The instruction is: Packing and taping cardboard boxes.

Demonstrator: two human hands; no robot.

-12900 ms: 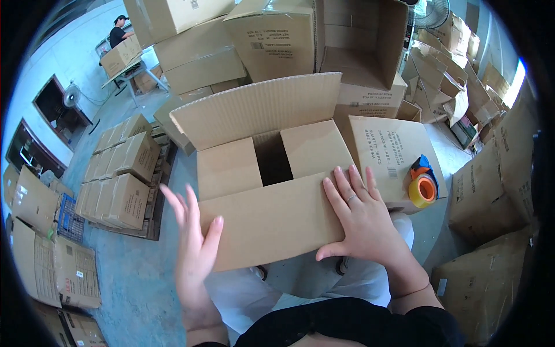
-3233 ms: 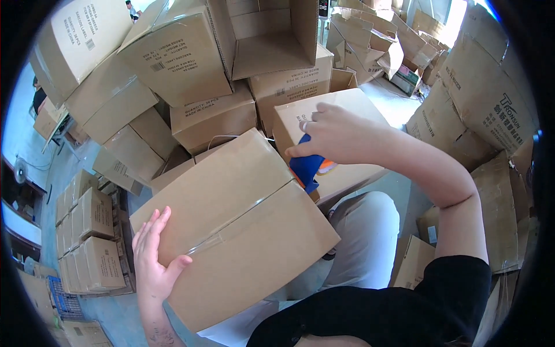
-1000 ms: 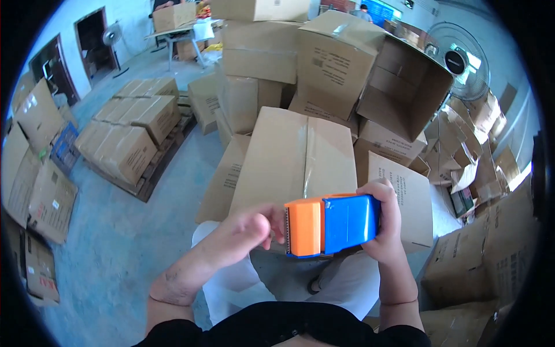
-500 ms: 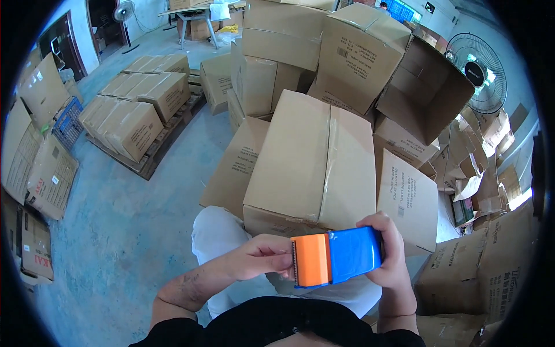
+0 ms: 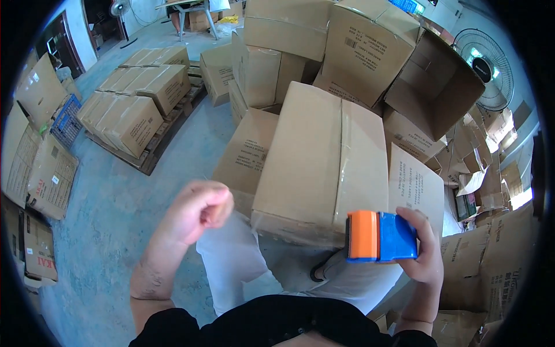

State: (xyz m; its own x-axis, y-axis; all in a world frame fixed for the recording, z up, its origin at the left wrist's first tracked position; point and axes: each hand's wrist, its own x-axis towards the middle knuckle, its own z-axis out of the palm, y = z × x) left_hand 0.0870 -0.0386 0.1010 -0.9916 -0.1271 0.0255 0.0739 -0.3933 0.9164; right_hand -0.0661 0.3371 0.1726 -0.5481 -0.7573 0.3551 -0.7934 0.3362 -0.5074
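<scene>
My right hand grips a blue and orange packing tape dispenser over the near right corner of a large carton. Its orange end with a toothed edge points left. My left hand is closed in the air, left of the carton's near edge; what its fingers hold, if anything, I cannot make out. The carton stands in front of my knees with its flaps closed and clear tape along the seam.
Cartons are stacked behind, among them an open one lying on its side. A floor fan stands far right. To the left, a wooden pallet bears several taped boxes, and flattened cardboard leans at the far left.
My left hand has moved away from the dispenser, leftward and up. The right hand has carried the dispenser rightward and slightly up. The view has shifted a little.
</scene>
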